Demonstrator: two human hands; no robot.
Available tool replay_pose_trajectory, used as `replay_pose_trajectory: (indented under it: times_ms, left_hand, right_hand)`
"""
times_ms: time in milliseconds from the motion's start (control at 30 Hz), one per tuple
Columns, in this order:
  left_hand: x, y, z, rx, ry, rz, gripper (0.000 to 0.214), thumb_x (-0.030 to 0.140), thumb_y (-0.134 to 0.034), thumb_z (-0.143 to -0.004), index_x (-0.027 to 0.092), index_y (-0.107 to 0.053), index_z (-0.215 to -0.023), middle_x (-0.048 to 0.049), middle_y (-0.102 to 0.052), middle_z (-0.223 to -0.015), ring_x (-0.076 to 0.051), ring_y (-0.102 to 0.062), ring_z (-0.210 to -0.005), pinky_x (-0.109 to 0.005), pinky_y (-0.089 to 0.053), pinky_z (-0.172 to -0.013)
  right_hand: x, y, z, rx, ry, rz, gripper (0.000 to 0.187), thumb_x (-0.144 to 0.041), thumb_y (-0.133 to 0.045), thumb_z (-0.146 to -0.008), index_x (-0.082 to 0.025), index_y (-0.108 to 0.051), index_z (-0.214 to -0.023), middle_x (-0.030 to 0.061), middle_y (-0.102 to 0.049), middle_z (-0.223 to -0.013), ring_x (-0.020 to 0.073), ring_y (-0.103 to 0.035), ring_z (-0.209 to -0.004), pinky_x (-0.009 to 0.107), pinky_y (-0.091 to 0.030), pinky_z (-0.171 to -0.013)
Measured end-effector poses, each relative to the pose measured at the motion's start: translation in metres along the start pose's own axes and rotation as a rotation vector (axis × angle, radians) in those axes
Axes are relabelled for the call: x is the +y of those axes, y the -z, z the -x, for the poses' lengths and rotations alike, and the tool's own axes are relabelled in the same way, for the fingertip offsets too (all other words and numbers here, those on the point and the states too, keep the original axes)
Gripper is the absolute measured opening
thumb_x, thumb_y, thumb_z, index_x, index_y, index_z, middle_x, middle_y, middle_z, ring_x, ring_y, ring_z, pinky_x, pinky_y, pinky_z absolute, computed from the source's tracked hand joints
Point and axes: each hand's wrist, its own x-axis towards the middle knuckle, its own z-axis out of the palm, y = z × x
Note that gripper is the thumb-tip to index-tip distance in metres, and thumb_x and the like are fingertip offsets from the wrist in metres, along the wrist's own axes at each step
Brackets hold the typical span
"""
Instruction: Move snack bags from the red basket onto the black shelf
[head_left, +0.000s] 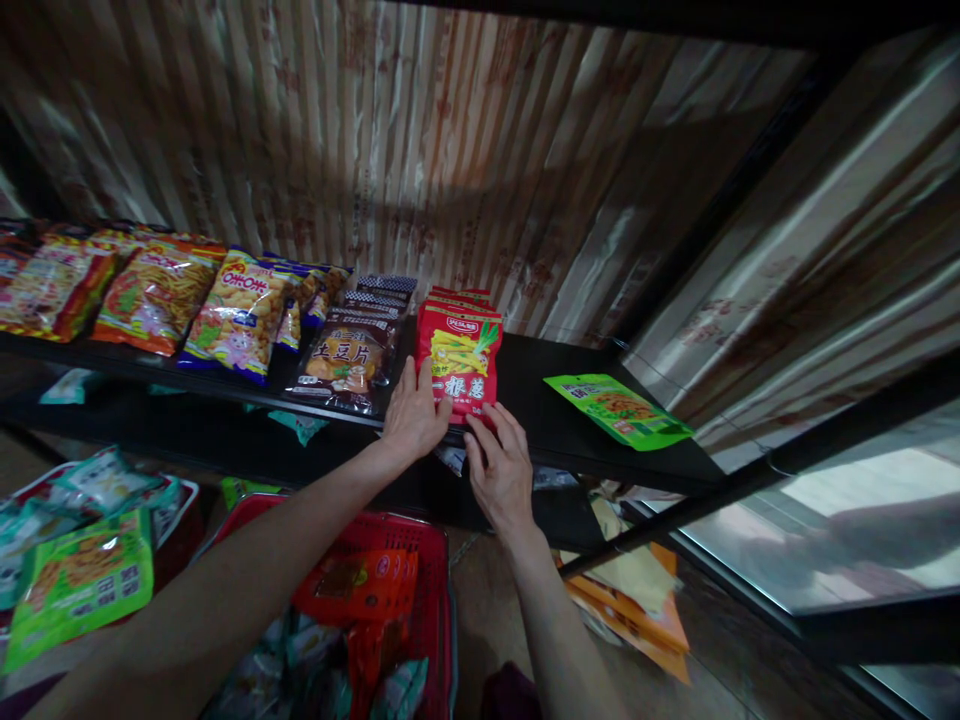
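Note:
A stack of red snack packets (459,352) lies on the black shelf (555,425), near its front edge. My left hand (414,412) rests against the stack's left side, fingers stretched along it. My right hand (501,470) touches the bottom edge of the top packet, fingers spread and extended. Neither hand wraps round a packet. To the left of the stack lies a dark packet of potato chips (346,362).
More snack packets (238,312) line the shelf to the left. A green packet (616,410) lies alone to the right. Below, a red basket (397,600) holds packets; green packets (79,580) sit lower left, orange ones (637,610) on the floor.

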Motion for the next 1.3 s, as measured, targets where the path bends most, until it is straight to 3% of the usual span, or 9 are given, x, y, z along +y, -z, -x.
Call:
replay_pose_trajectory:
  times_ms: [600,967,1300]
  left_hand:
    - [-0.003,-0.001,-0.007,-0.01,0.006,0.03,0.065,0.032,-0.045,-0.087,0.006,-0.024,-0.143,-0.0254,-0.022,-0.15,-0.029,-0.029,-0.137,-0.041,-0.032,-0.108]
    - [-0.008,-0.004,0.005,0.044,-0.084,-0.036,0.076,0.039,-0.054,-0.082,0.004,-0.023,-0.142,-0.0284,-0.017,-0.15,-0.036,-0.024,-0.138,-0.047,-0.029,-0.108]
    - [-0.018,-0.006,0.017,0.073,-0.139,0.004,0.065,0.035,-0.052,-0.085,0.006,-0.029,-0.138,-0.0261,-0.026,-0.148,-0.034,-0.031,-0.135,-0.046,-0.036,-0.106]
  right_hand:
    - [0.001,0.001,0.002,-0.04,-0.041,0.023,0.029,-0.024,-0.048,-0.089,-0.017,-0.06,-0.115,0.0144,-0.058,-0.126,0.0262,-0.046,-0.126,0.049,-0.044,-0.101]
    - [0.0,0.001,0.004,-0.009,0.007,0.013,0.03,-0.021,-0.049,-0.089,-0.016,-0.058,-0.117,0.0149,-0.056,-0.127,0.0259,-0.045,-0.125,0.048,-0.045,-0.1]
    - [0.002,0.003,0.005,0.001,0.009,-0.007,0.034,-0.021,-0.049,-0.089,-0.019,-0.056,-0.122,0.0131,-0.057,-0.126,0.0255,-0.047,-0.124,0.048,-0.046,-0.1]
